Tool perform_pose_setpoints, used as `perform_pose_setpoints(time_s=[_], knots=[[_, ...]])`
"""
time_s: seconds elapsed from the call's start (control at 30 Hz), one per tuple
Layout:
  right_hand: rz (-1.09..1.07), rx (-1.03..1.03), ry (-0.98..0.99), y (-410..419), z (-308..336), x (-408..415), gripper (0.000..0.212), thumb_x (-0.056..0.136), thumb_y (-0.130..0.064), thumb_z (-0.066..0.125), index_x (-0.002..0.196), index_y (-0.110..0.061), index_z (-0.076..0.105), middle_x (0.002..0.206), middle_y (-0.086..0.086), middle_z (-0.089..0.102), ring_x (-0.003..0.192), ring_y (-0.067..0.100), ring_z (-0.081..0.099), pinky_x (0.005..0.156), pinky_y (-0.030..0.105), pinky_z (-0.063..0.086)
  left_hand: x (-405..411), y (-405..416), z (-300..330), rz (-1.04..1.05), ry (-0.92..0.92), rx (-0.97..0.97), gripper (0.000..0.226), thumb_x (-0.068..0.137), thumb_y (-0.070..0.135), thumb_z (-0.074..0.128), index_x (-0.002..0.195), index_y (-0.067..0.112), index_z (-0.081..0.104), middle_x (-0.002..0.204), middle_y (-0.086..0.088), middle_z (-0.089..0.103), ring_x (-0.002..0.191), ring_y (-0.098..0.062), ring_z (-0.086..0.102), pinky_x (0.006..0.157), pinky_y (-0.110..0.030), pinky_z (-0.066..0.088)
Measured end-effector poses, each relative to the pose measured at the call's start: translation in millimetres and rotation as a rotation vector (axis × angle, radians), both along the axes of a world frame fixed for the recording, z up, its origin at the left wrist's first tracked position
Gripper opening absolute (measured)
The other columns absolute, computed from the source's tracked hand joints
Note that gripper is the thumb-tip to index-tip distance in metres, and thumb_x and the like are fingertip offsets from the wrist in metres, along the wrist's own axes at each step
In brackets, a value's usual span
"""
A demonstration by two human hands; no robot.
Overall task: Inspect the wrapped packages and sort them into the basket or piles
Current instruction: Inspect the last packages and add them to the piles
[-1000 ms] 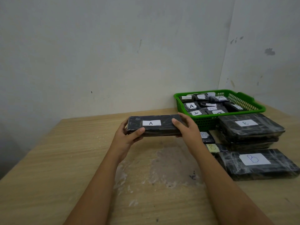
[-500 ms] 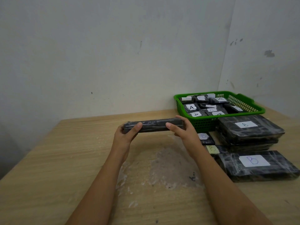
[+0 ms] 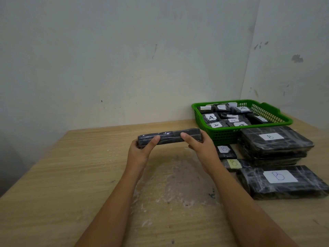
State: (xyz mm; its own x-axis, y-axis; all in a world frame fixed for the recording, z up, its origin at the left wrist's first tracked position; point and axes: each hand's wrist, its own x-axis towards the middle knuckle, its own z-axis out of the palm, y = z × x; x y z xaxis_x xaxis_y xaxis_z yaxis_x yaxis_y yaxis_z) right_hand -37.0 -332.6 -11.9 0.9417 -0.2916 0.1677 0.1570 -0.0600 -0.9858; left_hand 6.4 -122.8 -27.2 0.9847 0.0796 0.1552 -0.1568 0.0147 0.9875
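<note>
Packages in black plastic wrap were what the person sorted, and one long package (image 3: 170,137) was held up above the wooden table (image 3: 62,175), edge-on, so only its narrow side showed and no label could be read. The left hand (image 3: 142,152) gripped its left end, thumb curled over the near side, fingers hidden behind. The right hand (image 3: 201,147) gripped the right end the same way, thumb on the near face. Both forearms reached out from the bottom of the view.

To the right, near the corner of the wall, stood a green basket (image 3: 222,134) holding several small packages with white labels, some marked A. In front of it lay a stack of large flat packages (image 3: 274,145), the top one labelled B. Just beside the right wrist lay a small B package (image 3: 225,151), and nearer still one with a yellow B label (image 3: 234,164). Closest to the viewer on that side rested another big package (image 3: 283,182) marked B. A pale scuffed patch (image 3: 179,182) marked the tabletop below the hands.
</note>
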Motion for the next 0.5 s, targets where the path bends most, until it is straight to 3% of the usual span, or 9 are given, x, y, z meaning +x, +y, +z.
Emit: perform_pose_setpoints(time_s=[0.1, 0.17, 0.37, 0.5], knots=[[-0.082, -0.033, -0.007, 10.3, 5.0, -7.5, 0.045, 0.068, -0.050, 0.090, 0.099, -0.034, 0.062, 0.099, -0.014, 0.070, 0.094, -0.002, 0.064, 0.076, 0.019, 0.048, -2.4, -2.9, -1.7, 0.035, 0.011, 0.060, 0.096, 0.047, 0.083, 0.085, 0.117, 0.018, 0.070, 0.109, 0.002, 0.076, 0.102, -0.015, 0.073, 0.096, -0.041, 0.058], [-0.127, -0.044, 0.006, 11.3, 5.4, -8.6, 0.046, 0.067, -0.048, 0.092, 0.098, -0.034, 0.061, 0.099, -0.015, 0.069, 0.095, -0.001, 0.063, 0.074, 0.019, 0.048, -2.5, -5.7, -2.0, 0.032, 0.024, 0.086, 0.097, 0.048, 0.083, 0.085, 0.118, 0.019, 0.070, 0.110, 0.002, 0.076, 0.103, -0.016, 0.072, 0.096, -0.041, 0.058], [-0.193, -0.116, 0.053, 12.4, 7.5, -11.5, 0.068, 0.064, -0.057, 0.091, 0.117, -0.030, 0.059, 0.101, -0.019, 0.064, 0.100, 0.008, 0.063, 0.087, 0.030, 0.050, -3.9, -9.0, -6.6, 0.028, 0.056, 0.076, 0.096, 0.045, 0.083, 0.086, 0.115, 0.020, 0.071, 0.109, 0.000, 0.076, 0.101, -0.016, 0.072, 0.096, -0.042, 0.059], [-0.204, -0.150, 0.098, 16.4, 11.8, -13.7, 0.102, 0.061, -0.061, 0.091, 0.142, -0.022, 0.045, 0.115, -0.010, 0.056, 0.107, 0.011, 0.054, 0.088, 0.029, 0.043, -9.0, -11.9, -6.2, 0.058, 0.044, 0.109, 0.105, 0.044, 0.083, 0.085, 0.124, 0.018, 0.065, 0.113, 0.001, 0.073, 0.100, -0.012, 0.071, 0.081, -0.026, 0.056]])
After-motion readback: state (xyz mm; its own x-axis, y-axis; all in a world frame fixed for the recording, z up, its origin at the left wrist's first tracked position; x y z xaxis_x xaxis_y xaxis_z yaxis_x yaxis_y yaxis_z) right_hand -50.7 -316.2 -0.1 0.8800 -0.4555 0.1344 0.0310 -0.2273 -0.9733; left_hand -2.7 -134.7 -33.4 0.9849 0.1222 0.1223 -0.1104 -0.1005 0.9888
